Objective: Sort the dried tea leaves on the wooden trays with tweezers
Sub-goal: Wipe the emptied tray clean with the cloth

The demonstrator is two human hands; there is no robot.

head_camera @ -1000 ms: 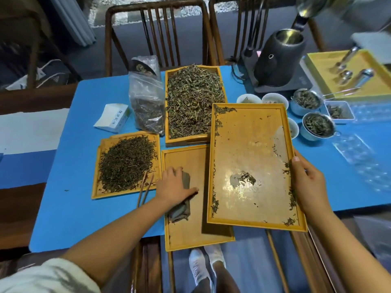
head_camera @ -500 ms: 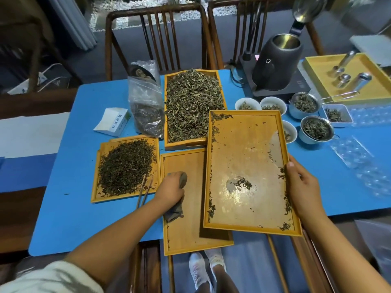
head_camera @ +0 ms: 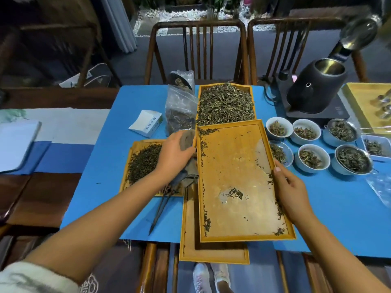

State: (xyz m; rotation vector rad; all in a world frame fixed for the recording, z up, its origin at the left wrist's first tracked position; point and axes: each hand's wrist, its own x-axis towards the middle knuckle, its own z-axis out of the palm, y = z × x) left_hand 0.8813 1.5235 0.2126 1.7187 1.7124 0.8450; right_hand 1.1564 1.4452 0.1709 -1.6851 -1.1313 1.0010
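Tray, wooden, large (head_camera: 232, 166): lay near the middle of the blue table (head_camera: 338, 218), overlapping a second, bare wooden tray (head_camera: 190, 240) beneath its left and near edges. Its floor was mostly swept; dried tea leaves (head_camera: 233, 193) sat in a small clump toward the near end, with thin lines of fragments along the rims.

Right hand (head_camera: 291, 193): fingers curled over this tray's right rim, thumb on top, gripping it.

Left hand (head_camera: 176, 153): just left of the tray's far left corner, fingers wrapped round a grey cloth (head_camera: 188, 140), whose loose end hung below the palm.

Tweezers (head_camera: 161, 208): dark, lying left of the tray on the table, points toward the near edge, upper end hidden under the left wrist; touched by neither hand.

Dark-leaf tray (head_camera: 141, 163): left of the large tray, partly behind the left arm.

Green-leaf tray (head_camera: 225, 101): heaped full, just beyond the large tray's far end.

Bowls of leaves (head_camera: 313, 158): several, white or metal, right of the large tray.

Kettle (head_camera: 317, 89): black, lid open, beyond the bowls.
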